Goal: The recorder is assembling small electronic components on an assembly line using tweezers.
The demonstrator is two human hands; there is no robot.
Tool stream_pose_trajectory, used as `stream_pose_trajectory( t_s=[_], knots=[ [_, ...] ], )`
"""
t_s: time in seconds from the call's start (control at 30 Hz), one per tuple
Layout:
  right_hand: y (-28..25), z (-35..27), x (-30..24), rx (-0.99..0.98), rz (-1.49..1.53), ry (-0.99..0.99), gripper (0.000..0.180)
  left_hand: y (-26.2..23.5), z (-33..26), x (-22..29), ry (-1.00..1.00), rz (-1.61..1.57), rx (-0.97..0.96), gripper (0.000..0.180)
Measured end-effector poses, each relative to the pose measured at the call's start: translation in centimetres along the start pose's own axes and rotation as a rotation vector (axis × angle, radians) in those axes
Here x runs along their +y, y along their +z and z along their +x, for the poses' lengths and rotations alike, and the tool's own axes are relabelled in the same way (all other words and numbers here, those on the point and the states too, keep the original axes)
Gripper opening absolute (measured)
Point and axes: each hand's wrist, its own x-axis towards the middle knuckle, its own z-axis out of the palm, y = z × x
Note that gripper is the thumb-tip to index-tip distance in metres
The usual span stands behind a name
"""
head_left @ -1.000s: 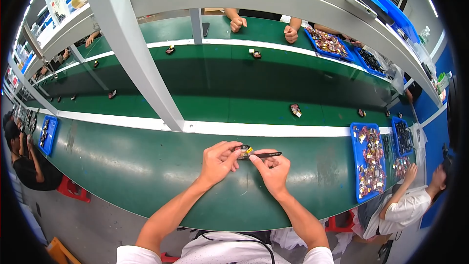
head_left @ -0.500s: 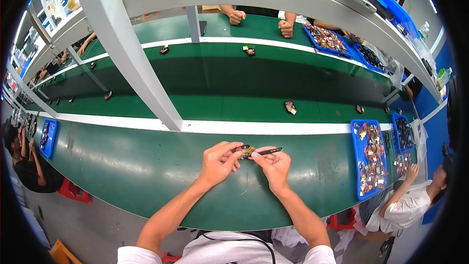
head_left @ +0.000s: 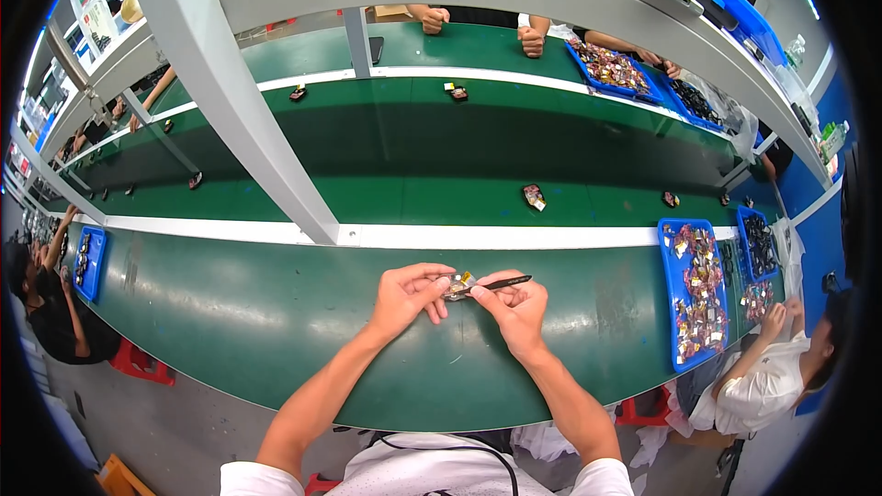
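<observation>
In front of me, over the green bench, a small electronic assembly (head_left: 457, 286) with a yellow tab and a pale part is pinched by my left hand (head_left: 410, 298), fingers curled round its left side. My right hand (head_left: 514, 310) grips black tweezers (head_left: 508, 282), their shaft sticking out to the right beyond the fingers. The tweezers' tips point at the assembly, and my right fingertips rest against its right side. Fingers hide much of the assembly, and I cannot tell whether the tips touch a part.
A blue tray (head_left: 670, 298) of small colourful parts lies to my right, beside a blue tray (head_left: 745, 220) of black pieces. Across a white rail (head_left: 478, 238), a green conveyor (head_left: 432, 203) carries scattered assemblies, including one nearby (head_left: 534, 197). A slanted grey post (head_left: 241, 101) rises ahead. Co-workers sit around.
Pieces on the conveyor have shifted slightly left. The assembly in my fingers is turned a little, while my hands stay nearly in place. At the left, a co-worker has reached an arm toward the conveyor.
</observation>
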Motion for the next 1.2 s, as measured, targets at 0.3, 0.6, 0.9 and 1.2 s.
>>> stream_pose_trajectory(
  t_s=[0.3, 0.6, 0.9, 1.2],
  knots=[
    [0.33, -0.54, -0.17, 0.032, -0.416, -0.276, 0.009, -0.29, 0.03, 0.12, -0.028, -0.018, -0.048, 0.028],
    [0.47, -0.51, 0.01, 0.031, -0.451, -0.339, 0.011, -0.13, -0.01, 0.46, -0.007, -0.025, -0.025, 0.027],
    [0.17, -0.53, -0.42, -0.026, -0.532, -0.373, 0.011, -0.57, -0.01, 0.36, -0.028, -0.042, -0.025, 0.024],
    [0.09, -0.26, -0.63, -0.033, -0.529, -0.340, 0.012, -0.32, -0.05, 0.07, -0.019, -0.016, -0.014, 0.022]
  ],
)
